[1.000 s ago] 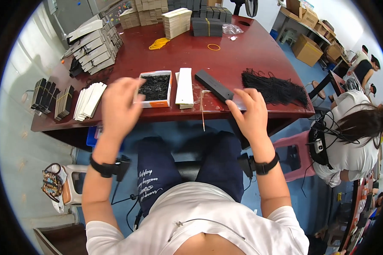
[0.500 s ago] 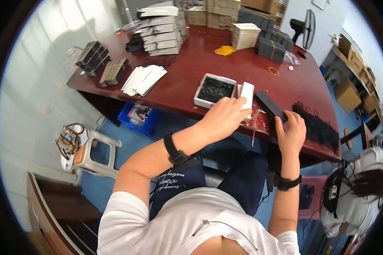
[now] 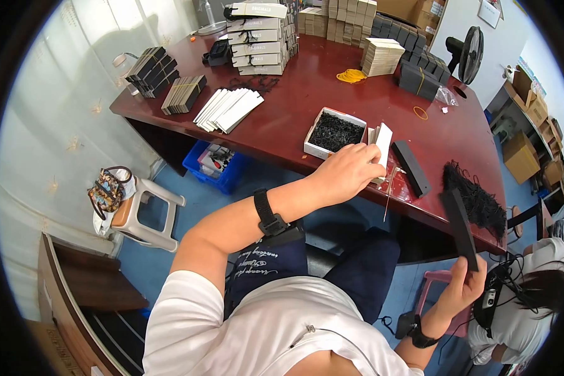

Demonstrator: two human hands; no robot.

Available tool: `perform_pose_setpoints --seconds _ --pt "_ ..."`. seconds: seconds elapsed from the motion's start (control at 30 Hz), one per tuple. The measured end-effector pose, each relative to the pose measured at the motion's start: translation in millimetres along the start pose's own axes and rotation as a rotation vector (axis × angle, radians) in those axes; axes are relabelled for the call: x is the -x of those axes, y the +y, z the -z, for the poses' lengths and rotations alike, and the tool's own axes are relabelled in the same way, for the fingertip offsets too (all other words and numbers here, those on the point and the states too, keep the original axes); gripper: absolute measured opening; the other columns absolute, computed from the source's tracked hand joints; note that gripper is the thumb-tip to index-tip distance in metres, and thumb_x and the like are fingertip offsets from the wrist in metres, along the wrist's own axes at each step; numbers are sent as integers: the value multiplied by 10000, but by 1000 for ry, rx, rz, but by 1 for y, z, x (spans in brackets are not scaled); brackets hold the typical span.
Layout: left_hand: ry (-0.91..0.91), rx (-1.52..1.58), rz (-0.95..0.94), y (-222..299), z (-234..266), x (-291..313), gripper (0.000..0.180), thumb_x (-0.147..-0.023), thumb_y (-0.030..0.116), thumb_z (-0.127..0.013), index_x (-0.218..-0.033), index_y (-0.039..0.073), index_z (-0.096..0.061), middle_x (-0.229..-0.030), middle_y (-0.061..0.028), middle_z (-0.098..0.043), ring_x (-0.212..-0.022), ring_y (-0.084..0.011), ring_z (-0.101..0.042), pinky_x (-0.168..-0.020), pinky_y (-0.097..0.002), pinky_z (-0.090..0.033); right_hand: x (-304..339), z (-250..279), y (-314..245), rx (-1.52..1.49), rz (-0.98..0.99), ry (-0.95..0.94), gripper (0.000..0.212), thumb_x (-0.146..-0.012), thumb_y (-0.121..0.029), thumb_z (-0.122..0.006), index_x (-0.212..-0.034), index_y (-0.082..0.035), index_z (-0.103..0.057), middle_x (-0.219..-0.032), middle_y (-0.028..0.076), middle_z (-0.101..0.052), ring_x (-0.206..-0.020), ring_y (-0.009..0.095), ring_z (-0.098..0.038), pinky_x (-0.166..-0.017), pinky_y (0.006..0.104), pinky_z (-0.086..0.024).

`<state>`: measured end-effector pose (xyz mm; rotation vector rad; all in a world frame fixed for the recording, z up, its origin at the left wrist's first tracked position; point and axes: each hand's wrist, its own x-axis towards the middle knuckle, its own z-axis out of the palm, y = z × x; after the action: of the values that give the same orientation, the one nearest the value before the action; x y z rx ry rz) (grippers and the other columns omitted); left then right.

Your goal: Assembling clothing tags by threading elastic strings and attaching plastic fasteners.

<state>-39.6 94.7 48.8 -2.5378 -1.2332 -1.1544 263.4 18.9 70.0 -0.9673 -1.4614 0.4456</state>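
Observation:
My left hand (image 3: 356, 170) is closed on a small stack of narrow white cards (image 3: 385, 136) standing at the table's near edge. Held by one end in my right hand (image 3: 462, 289) is a long flat black card (image 3: 459, 219), raised beyond the table's near right edge. A similar long black piece (image 3: 411, 168) lies on the tabletop between my hands. Beside the white cards a thin metal rod (image 3: 390, 195) sticks out over the edge. An open white box (image 3: 317, 150) left of them holds many short black strings. A heap of black cords (image 3: 473, 199) lies at the table's right end.
The dark red table (image 3: 282, 116) bears fanned white cards (image 3: 229, 109), banded dark bundles (image 3: 151, 72) and tall card stacks (image 3: 260, 37). A fan (image 3: 470, 53) stands behind. Below are a blue crate (image 3: 216, 172) and a stool (image 3: 147, 213). Another person (image 3: 520, 301) sits at right.
My right hand has moved down and to the right, off the tabletop, with a black card in it. The left hand stays on the white cards. The whole view has shifted slightly.

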Motion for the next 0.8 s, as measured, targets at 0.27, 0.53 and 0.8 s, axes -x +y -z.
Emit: perform_pose_setpoints --seconds 0.27,0.53,0.8 --pt "-54 -20 0 1 0 -8 263 -789 155 -652 -1043 93 -625 -977 -98 -516 -908 -287 -525 -786 -401 -443 20 -6 6 -222 -135 -276 156 -790 -36 -704 -830 -3 -557 -713 29 -520 -637 99 -458 -574 227 -354" --pt "-4 -139 148 -9 54 -19 386 -762 295 -691 -1087 95 -637 -993 -113 -567 -960 -286 -544 -829 -390 -444 30 -16 10 -110 -118 -360 139 -765 -29 -705 -805 14 -579 -750 64 -583 -654 115 -496 -591 227 -372" --pt "389 -983 982 -186 232 151 701 -692 481 -729 -1245 89 -552 -1260 -176 -527 -1131 -346 -528 -932 -426 -442 24 -11 19 -103 -165 -262 105 -806 -20 -658 -806 0 -554 -697 5 -501 -627 77 -427 -571 213 -317"
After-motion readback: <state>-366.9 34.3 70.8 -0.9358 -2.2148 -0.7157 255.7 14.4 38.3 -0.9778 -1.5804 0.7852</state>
